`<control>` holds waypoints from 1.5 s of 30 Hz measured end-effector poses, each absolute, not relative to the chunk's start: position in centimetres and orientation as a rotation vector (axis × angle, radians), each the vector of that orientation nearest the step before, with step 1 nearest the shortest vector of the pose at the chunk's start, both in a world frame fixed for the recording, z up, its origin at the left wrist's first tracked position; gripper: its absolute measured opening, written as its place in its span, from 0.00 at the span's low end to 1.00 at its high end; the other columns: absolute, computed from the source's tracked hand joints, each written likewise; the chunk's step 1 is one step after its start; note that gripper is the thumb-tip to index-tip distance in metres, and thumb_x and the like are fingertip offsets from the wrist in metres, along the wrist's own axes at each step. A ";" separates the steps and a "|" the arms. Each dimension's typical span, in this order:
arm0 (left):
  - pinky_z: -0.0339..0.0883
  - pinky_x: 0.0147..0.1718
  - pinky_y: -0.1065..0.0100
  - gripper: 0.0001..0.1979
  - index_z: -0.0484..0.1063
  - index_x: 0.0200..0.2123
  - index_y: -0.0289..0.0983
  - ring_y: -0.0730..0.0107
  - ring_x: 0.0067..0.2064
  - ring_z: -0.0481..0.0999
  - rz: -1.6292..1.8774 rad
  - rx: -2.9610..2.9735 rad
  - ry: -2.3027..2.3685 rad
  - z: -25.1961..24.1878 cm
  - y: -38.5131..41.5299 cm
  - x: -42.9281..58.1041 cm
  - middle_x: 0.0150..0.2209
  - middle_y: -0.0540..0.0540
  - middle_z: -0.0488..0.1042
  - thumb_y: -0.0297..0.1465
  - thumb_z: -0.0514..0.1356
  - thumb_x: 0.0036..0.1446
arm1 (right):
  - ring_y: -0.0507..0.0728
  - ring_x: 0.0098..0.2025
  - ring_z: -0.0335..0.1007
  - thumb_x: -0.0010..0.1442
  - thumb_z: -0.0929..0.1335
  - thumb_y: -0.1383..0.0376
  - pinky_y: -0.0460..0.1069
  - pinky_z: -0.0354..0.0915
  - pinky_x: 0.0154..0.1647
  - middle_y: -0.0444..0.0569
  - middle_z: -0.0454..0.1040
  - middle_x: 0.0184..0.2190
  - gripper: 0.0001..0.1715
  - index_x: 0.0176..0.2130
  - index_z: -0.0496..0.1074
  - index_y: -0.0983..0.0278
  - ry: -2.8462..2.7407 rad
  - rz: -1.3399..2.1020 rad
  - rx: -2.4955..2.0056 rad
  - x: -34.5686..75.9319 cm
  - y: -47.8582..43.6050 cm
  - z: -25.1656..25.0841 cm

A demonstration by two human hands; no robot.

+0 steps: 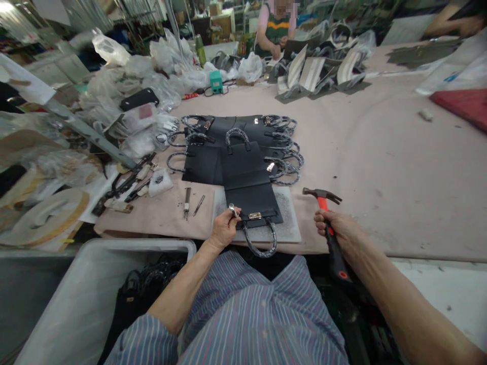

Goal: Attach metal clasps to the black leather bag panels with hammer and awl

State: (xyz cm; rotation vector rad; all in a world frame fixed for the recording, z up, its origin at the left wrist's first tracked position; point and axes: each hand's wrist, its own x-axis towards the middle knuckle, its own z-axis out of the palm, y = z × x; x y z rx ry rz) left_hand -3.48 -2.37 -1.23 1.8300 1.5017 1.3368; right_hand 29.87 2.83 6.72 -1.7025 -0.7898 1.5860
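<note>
My right hand [335, 228] grips a claw hammer [322, 203] with a red and black handle, its head raised over the table to the right of the work board. In my left hand [225, 227] a short metal punch [232, 209] stands pinched between the fingers, at the left edge of a black handbag panel [251, 195]. The panel lies unfolded on a pale board [292, 213]. Near its front edge is a gold-coloured clasp plate [254, 216], and a plastic-wrapped handle [261, 252] loops over the table edge toward me.
More black panels with wrapped handles [232, 124] lie stacked behind. Left of the board are a small metal tool [186, 203] and a thin rod [198, 205]. A grey bin [95, 274] stands front left. Plastic bags [152, 71] crowd the left; a co-worker [276, 30] is across the table.
</note>
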 end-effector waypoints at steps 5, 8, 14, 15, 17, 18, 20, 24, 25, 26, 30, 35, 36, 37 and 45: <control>0.77 0.48 0.62 0.08 0.75 0.43 0.39 0.61 0.46 0.83 1.313 1.833 1.491 -0.9 -2.3 -3.4 0.44 0.43 0.83 0.27 0.58 0.62 | 0.50 0.21 0.63 0.67 0.65 0.48 0.45 0.63 0.21 0.38 0.65 0.25 0.18 0.46 0.65 0.58 -1.193 1.352 -1.284 25.7 0.7 12.3; 0.77 0.48 0.63 0.09 0.75 0.44 0.39 0.62 0.46 0.83 1.300 1.858 1.493 -0.7 -2.4 -3.3 0.44 0.43 0.82 0.26 0.58 0.61 | 0.51 0.20 0.58 0.68 0.62 0.47 0.46 0.55 0.20 0.37 0.62 0.21 0.18 0.41 0.66 0.59 -1.675 1.211 -1.296 24.0 -0.3 14.6; 0.77 0.48 0.64 0.10 0.75 0.44 0.39 0.63 0.46 0.83 1.310 1.877 1.498 -0.6 -2.5 -3.3 0.44 0.43 0.82 0.25 0.57 0.61 | 0.51 0.17 0.54 0.68 0.61 0.56 0.48 0.46 0.22 0.38 0.59 0.16 0.15 0.30 0.60 0.58 -2.194 0.653 -1.354 22.1 -1.0 17.5; 0.77 0.48 0.64 0.10 0.75 0.44 0.39 0.63 0.46 0.83 1.313 1.877 1.495 -0.6 -2.5 -3.3 0.44 0.43 0.82 0.25 0.57 0.62 | 0.51 0.18 0.55 0.69 0.61 0.55 0.48 0.47 0.22 0.39 0.60 0.17 0.15 0.32 0.61 0.58 -2.164 0.577 -1.314 21.8 -1.2 18.1; 0.77 0.48 0.64 0.10 0.75 0.44 0.38 0.63 0.46 0.83 1.322 1.883 1.478 -0.7 -2.4 -3.3 0.44 0.43 0.82 0.25 0.58 0.62 | 0.51 0.19 0.58 0.71 0.59 0.55 0.47 0.51 0.23 0.40 0.63 0.20 0.15 0.34 0.62 0.59 -2.077 0.439 -1.224 21.3 -1.6 18.7; 0.77 0.49 0.64 0.10 0.75 0.45 0.38 0.63 0.46 0.83 1.322 1.886 1.471 -0.8 -2.4 -3.4 0.44 0.43 0.82 0.25 0.58 0.62 | 0.51 0.20 0.59 0.72 0.58 0.56 0.47 0.51 0.23 0.41 0.64 0.21 0.15 0.35 0.63 0.59 -2.058 0.379 -1.176 21.1 -1.8 18.8; 0.77 0.48 0.64 0.10 0.75 0.44 0.39 0.63 0.45 0.83 1.305 1.892 1.485 -1.0 -2.4 -3.4 0.43 0.43 0.82 0.24 0.58 0.62 | 0.51 0.19 0.58 0.73 0.57 0.59 0.48 0.49 0.22 0.42 0.66 0.21 0.16 0.34 0.63 0.60 -2.172 0.287 -1.103 20.9 -1.9 18.4; 0.78 0.44 0.64 0.09 0.76 0.42 0.40 0.62 0.42 0.83 1.275 1.911 1.521 -1.6 -2.2 -3.4 0.39 0.45 0.82 0.24 0.59 0.60 | 0.50 0.17 0.50 0.72 0.59 0.61 0.50 0.39 0.22 0.41 0.64 0.18 0.17 0.31 0.62 0.60 -2.567 0.195 -1.107 21.0 -1.2 18.7; 0.78 0.45 0.63 0.10 0.76 0.43 0.39 0.62 0.43 0.83 1.278 1.917 1.510 -1.7 -2.2 -3.4 0.41 0.44 0.82 0.24 0.58 0.60 | 0.50 0.17 0.50 0.72 0.60 0.59 0.50 0.40 0.22 0.41 0.64 0.18 0.17 0.31 0.62 0.60 -2.524 0.199 -1.129 21.1 -1.0 19.2; 0.78 0.47 0.63 0.10 0.75 0.44 0.39 0.62 0.45 0.83 1.286 1.921 1.496 -1.7 -2.2 -3.4 0.42 0.43 0.82 0.24 0.58 0.61 | 0.50 0.17 0.51 0.72 0.60 0.58 0.49 0.42 0.21 0.40 0.64 0.19 0.17 0.32 0.62 0.60 -2.402 0.213 -1.144 21.1 -0.9 19.7; 0.77 0.51 0.60 0.12 0.74 0.47 0.39 0.61 0.48 0.83 1.316 1.930 1.456 -1.8 -2.3 -3.4 0.45 0.42 0.82 0.25 0.58 0.63 | 0.51 0.20 0.55 0.73 0.57 0.58 0.48 0.51 0.22 0.40 0.63 0.21 0.15 0.34 0.61 0.59 -1.997 0.283 -1.113 20.8 -1.1 19.8; 0.72 0.61 0.52 0.13 0.75 0.48 0.39 0.58 0.52 0.81 1.323 1.963 1.455 -2.1 -2.1 -3.5 0.47 0.42 0.82 0.24 0.58 0.62 | 0.50 0.18 0.49 0.70 0.60 0.59 0.50 0.42 0.22 0.39 0.59 0.18 0.15 0.30 0.60 0.59 -2.447 0.349 -1.240 21.1 -1.5 19.2; 0.70 0.62 0.51 0.13 0.75 0.48 0.39 0.57 0.55 0.80 1.332 1.957 1.454 -2.1 -2.1 -3.5 0.49 0.41 0.81 0.24 0.58 0.62 | 0.50 0.18 0.51 0.71 0.60 0.58 0.49 0.44 0.22 0.40 0.61 0.19 0.15 0.31 0.61 0.59 -2.343 0.367 -1.253 21.1 -1.6 19.8; 0.70 0.63 0.50 0.13 0.75 0.48 0.39 0.57 0.57 0.79 1.337 1.950 1.448 -2.1 -2.1 -3.5 0.50 0.40 0.81 0.24 0.57 0.62 | 0.51 0.19 0.53 0.72 0.60 0.56 0.49 0.47 0.22 0.40 0.62 0.20 0.16 0.32 0.61 0.59 -2.191 0.382 -1.245 21.1 -1.6 20.6; 0.69 0.63 0.49 0.10 0.75 0.45 0.40 0.56 0.57 0.79 1.335 1.878 1.440 -1.7 -2.2 -3.5 0.49 0.41 0.81 0.25 0.58 0.62 | 0.52 0.20 0.57 0.67 0.60 0.50 0.47 0.51 0.23 0.40 0.62 0.18 0.21 0.27 0.59 0.58 -1.992 0.602 -1.528 24.5 0.0 15.6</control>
